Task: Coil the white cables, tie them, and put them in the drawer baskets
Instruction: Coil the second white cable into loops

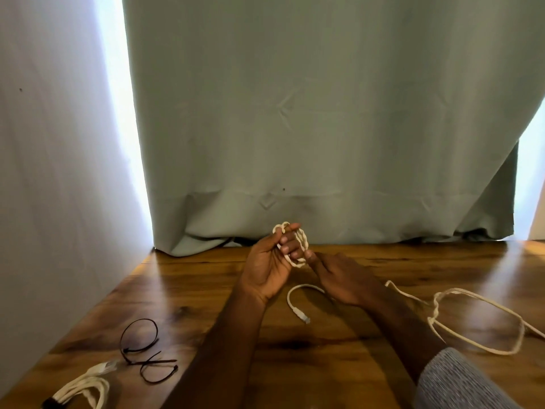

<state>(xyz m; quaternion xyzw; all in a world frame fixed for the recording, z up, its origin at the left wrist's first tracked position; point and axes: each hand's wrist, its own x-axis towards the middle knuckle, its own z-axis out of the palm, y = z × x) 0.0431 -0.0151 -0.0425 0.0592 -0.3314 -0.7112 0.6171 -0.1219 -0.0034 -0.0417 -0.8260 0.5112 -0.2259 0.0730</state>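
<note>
Holding a small coil [295, 246] of white cable above the table [206, 290], the left hand [269, 267] has its fingers curled through the loops and grips them. The right hand [342, 283] sits just right of the coil, thumb and fingertips at the coil's lower edge; whether it pinches the cable or only touches it cannot be told.

Counting from the coil: three white cables show. One is the coil itself, whose free end [298, 302] curves down onto the table just below the coil and ends in a plug. A second, a loose cable [477, 320], lies in wide loops on the table well right of the coil, running out of view at the right edge. A third, a bundle [85, 388], lies far down-left of the coil at the lower left corner, already bound by a dark band at one end, with a plug showing at its upper end.

Two black ties [144, 349], each bent into a loop, lie on the table between the bundle and the left forearm, crossing one another.

A grey sleeve [454, 382] covers the right arm low at right. A green curtain [324, 113] hangs behind the coil, its hem reaching the table's far edge.

No writing or brand can be read on anything.
</note>
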